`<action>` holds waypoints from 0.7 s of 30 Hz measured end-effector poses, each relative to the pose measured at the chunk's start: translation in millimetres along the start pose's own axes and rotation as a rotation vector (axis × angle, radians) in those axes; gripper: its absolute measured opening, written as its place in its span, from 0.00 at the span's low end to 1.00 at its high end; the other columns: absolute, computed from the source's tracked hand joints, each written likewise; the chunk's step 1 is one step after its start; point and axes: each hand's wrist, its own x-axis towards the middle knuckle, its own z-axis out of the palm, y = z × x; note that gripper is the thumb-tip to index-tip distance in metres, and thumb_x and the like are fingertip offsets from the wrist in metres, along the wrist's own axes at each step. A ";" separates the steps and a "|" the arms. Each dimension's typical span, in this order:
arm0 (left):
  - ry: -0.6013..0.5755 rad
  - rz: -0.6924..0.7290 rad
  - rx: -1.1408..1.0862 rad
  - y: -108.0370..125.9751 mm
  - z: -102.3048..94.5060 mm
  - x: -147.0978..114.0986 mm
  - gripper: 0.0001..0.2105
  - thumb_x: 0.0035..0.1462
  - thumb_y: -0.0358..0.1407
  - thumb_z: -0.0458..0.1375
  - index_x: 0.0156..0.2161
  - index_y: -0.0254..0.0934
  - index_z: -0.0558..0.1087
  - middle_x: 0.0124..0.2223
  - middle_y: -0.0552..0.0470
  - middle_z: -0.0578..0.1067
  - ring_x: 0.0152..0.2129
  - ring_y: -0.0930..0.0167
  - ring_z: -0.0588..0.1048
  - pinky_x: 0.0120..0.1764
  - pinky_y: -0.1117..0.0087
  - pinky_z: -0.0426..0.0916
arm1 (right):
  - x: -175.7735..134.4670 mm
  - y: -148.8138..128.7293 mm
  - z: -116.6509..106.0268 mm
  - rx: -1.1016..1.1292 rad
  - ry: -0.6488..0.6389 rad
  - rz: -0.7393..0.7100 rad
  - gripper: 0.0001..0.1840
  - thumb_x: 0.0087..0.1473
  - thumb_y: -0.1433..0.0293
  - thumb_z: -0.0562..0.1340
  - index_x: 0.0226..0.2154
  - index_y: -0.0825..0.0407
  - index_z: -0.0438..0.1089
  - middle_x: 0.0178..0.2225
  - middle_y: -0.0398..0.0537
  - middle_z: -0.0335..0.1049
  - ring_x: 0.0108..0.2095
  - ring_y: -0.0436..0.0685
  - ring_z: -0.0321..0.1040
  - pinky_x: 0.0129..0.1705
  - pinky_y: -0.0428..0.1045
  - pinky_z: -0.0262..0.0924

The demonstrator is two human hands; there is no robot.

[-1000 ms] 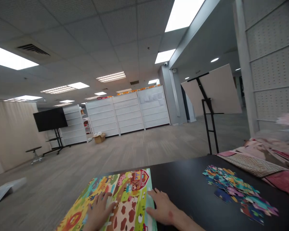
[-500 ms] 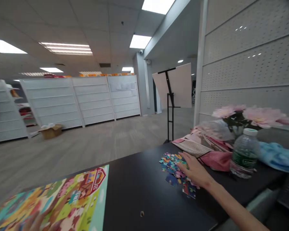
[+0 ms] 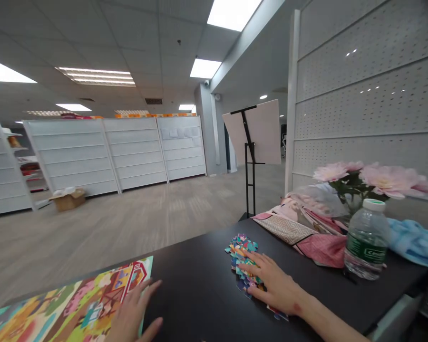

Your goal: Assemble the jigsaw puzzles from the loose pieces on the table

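Note:
A heap of colourful jigsaw pieces [image 3: 240, 247] lies on the black table [image 3: 192, 280]. My right hand [image 3: 273, 282] rests over the near right side of the heap, fingers spread and pointing left, and hides some of the pieces. To the left is a bright farm picture board [image 3: 89, 304] with a red barn at its right end. My left hand [image 3: 133, 311] is over the right edge of that board, with its fingers apart and its thumb out over the table. Nothing shows between the fingers of either hand.
On the right stand a water bottle [image 3: 367, 240] with a green label and pink flowers [image 3: 381, 178]. Near them lie a pink patterned cloth [image 3: 306, 237] and a light blue cloth [image 3: 413, 240]. A black stand [image 3: 249, 180] holding a board rises beyond the table's far edge.
My left hand has moved right, from low on the board to its right edge. My right hand has shifted left over the jigsaw pieces, and the heap now reaches further left.

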 end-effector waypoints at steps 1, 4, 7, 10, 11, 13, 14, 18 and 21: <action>-0.073 0.054 -0.076 29.9 1.7 15.4 0.26 0.62 0.44 0.55 0.65 0.48 0.62 0.67 0.50 0.63 0.63 0.58 0.63 0.61 0.55 0.62 | -1.6 1.2 -0.4 0.008 0.014 -0.026 0.27 0.57 0.59 0.61 0.60 0.36 0.66 0.70 0.46 0.51 0.68 0.67 0.49 0.68 0.67 0.40; -0.328 0.170 -0.230 121.4 8.5 55.8 0.30 0.56 0.38 0.60 0.64 0.45 0.64 0.67 0.45 0.62 0.63 0.55 0.60 0.62 0.52 0.59 | -4.1 9.6 2.9 0.006 0.129 0.013 0.21 0.56 0.63 0.60 0.53 0.40 0.73 0.66 0.48 0.60 0.66 0.67 0.55 0.68 0.68 0.38; -0.416 0.292 -0.307 182.9 21.9 81.2 0.31 0.59 0.43 0.59 0.67 0.45 0.59 0.69 0.45 0.58 0.64 0.54 0.57 0.61 0.47 0.56 | -2.5 22.7 9.3 -0.006 0.284 0.172 0.19 0.60 0.60 0.56 0.48 0.46 0.76 0.60 0.54 0.68 0.62 0.66 0.62 0.67 0.68 0.44; -0.377 0.373 -0.306 199.0 33.4 88.6 0.25 0.64 0.47 0.56 0.63 0.43 0.65 0.68 0.44 0.62 0.62 0.53 0.59 0.60 0.46 0.56 | 0.2 34.0 12.5 -0.008 0.343 0.268 0.21 0.62 0.58 0.54 0.47 0.49 0.76 0.55 0.57 0.73 0.59 0.66 0.65 0.63 0.66 0.53; -0.357 0.385 -0.297 196.3 34.7 87.5 0.23 0.64 0.46 0.56 0.62 0.43 0.67 0.66 0.45 0.64 0.61 0.53 0.61 0.60 0.46 0.57 | 0.7 35.7 12.0 -0.015 0.342 0.271 0.21 0.62 0.58 0.54 0.46 0.49 0.77 0.54 0.57 0.73 0.59 0.67 0.65 0.63 0.66 0.53; -0.322 0.384 -0.272 183.5 32.7 81.1 0.19 0.64 0.44 0.56 0.58 0.44 0.70 0.64 0.47 0.67 0.59 0.54 0.63 0.59 0.47 0.58 | 0.4 34.6 8.1 -0.036 0.334 0.258 0.19 0.61 0.58 0.55 0.45 0.47 0.77 0.55 0.54 0.73 0.60 0.67 0.64 0.65 0.68 0.47; -0.309 0.374 -0.259 174.8 29.8 76.7 0.16 0.65 0.43 0.57 0.55 0.44 0.72 0.63 0.48 0.68 0.58 0.55 0.64 0.58 0.47 0.58 | -0.9 31.4 5.2 -0.050 0.338 0.246 0.19 0.61 0.58 0.56 0.46 0.46 0.77 0.57 0.53 0.71 0.61 0.67 0.62 0.65 0.69 0.45; -0.300 0.344 -0.214 137.3 16.0 57.0 0.10 0.64 0.39 0.57 0.49 0.45 0.73 0.62 0.52 0.71 0.58 0.57 0.66 0.58 0.49 0.58 | -21.4 2.8 0.5 -0.194 0.447 0.189 0.19 0.61 0.63 0.56 0.51 0.46 0.74 0.58 0.55 0.70 0.60 0.67 0.62 0.61 0.66 0.53; -0.312 0.317 -0.203 116.1 12.5 45.5 0.11 0.63 0.38 0.57 0.50 0.44 0.72 0.64 0.51 0.68 0.59 0.58 0.65 0.58 0.53 0.58 | -55.3 -25.9 19.8 -0.281 0.470 0.284 0.16 0.62 0.64 0.55 0.42 0.47 0.78 0.47 0.55 0.77 0.49 0.66 0.72 0.49 0.61 0.66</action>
